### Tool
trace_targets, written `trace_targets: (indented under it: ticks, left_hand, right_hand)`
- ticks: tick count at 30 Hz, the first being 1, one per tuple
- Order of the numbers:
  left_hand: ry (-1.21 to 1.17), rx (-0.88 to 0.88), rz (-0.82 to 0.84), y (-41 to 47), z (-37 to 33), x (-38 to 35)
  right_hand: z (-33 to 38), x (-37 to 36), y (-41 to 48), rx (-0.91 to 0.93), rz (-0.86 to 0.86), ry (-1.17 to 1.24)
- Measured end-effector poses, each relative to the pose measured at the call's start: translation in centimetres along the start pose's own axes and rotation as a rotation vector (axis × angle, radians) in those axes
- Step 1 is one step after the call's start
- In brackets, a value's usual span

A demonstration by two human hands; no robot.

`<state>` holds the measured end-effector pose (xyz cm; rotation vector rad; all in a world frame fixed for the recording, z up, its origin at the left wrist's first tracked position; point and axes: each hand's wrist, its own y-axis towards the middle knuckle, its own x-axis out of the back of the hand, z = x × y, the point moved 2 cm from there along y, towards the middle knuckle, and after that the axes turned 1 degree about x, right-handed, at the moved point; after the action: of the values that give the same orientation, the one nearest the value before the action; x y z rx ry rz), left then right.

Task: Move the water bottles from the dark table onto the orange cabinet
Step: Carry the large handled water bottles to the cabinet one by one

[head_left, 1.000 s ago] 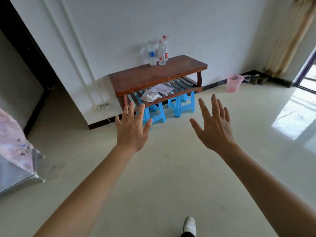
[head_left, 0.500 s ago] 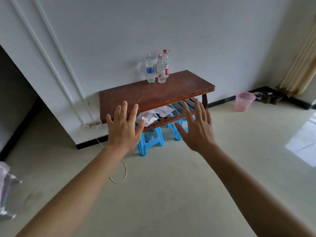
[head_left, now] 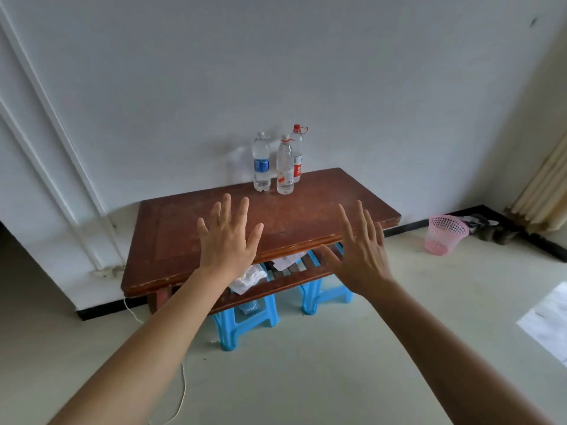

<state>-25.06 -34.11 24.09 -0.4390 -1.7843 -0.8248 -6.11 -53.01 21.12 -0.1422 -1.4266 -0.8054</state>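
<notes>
Grip wide open, L hand & R hand both empty.

Both forearms are bare, long and slim, uncovered right down to the wrists. The left grip and right grip are bare as well, with slender fingers.

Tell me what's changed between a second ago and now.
The person has walked up to the dark wooden table, now much nearer. The left hand and right hand, both open and spread, now reach over its front edge, no longer short of it. Nothing was gripped or let go. The three water bottles stay upright at the table's back; blue stools and pink basket unmoved.
</notes>
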Motion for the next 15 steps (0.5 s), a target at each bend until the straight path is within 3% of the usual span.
trace_targets:
  ticks: [5,15]
  left_hand:
    - [-0.082,-0.015,0.038,12.2,-2.1,-4.4]
    - [-0.001,-0.001,0.115,29.9,-4.6,-16.3]
  right_hand:
    - [-5.4,-1.2,9.5,-0.041,-0.045,-0.008]
    - [-14.5,-11.3,27.6,-0.081,-0.006,0.054]
